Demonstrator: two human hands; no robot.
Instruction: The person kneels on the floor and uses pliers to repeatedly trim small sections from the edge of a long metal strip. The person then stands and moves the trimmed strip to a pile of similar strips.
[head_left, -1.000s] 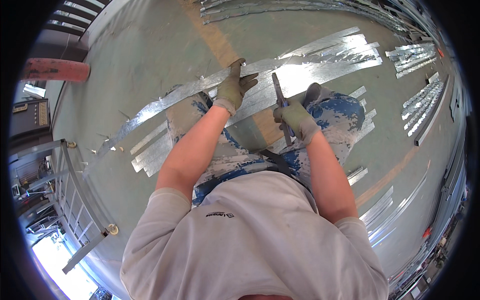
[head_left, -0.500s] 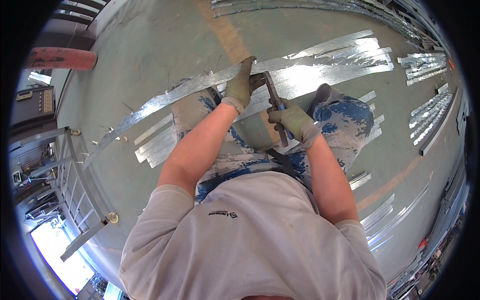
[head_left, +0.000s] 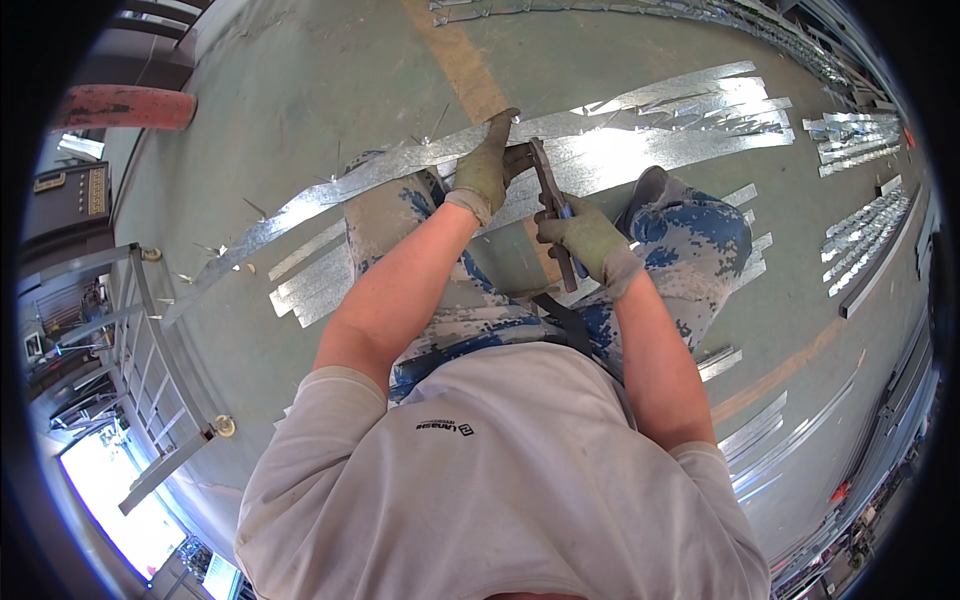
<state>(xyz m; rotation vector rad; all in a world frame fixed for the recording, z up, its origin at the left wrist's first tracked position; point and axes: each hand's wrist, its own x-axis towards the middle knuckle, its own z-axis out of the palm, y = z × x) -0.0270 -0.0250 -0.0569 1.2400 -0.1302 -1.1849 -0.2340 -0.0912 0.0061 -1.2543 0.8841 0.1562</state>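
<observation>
Gripping metal strip point(head_left: 400, 170), snips point(head_left: 552, 205) — fingers closed

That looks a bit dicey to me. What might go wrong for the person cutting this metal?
The left hand grips the metal strip right beside the snips held in the right hand, so a slip might nick the glove. The forearms are bare and the strip edges probably sharp. Thin offcuts on the floor near the knees could cut or trip.

The snips' point(head_left: 552, 205) blade tips are hidden behind the left hand point(head_left: 485, 170).
</observation>
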